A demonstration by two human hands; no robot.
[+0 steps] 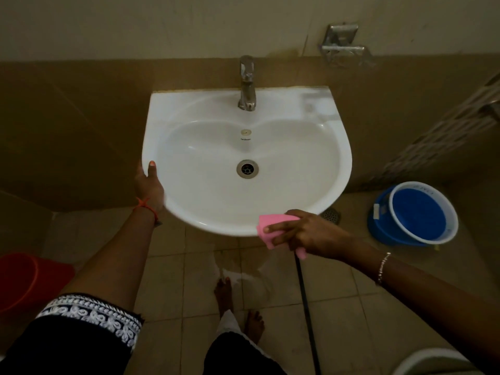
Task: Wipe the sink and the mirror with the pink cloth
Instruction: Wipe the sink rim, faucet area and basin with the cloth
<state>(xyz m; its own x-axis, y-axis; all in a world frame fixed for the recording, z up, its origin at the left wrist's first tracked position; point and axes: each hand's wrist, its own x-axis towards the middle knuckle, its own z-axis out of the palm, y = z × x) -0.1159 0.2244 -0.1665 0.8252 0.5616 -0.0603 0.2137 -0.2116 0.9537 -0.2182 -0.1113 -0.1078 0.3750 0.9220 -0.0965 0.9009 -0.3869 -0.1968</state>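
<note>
A white wall-mounted sink (297, 185) with a chrome tap (247, 83) and a metal drain (247, 169) fills the middle of the view. My right hand (305, 234) presses a folded pink cloth (266, 228) against the sink's front rim, on its right side. My left hand (148, 182) grips the sink's left rim, thumb on top. No mirror is in view.
A blue bucket with a white rim (416, 212) stands on the tiled floor at the right. A red bucket (24, 282) sits at the left edge. A metal soap holder (343, 44) hangs on the wall. A black hose (305, 307) runs down beside my bare feet (238, 307).
</note>
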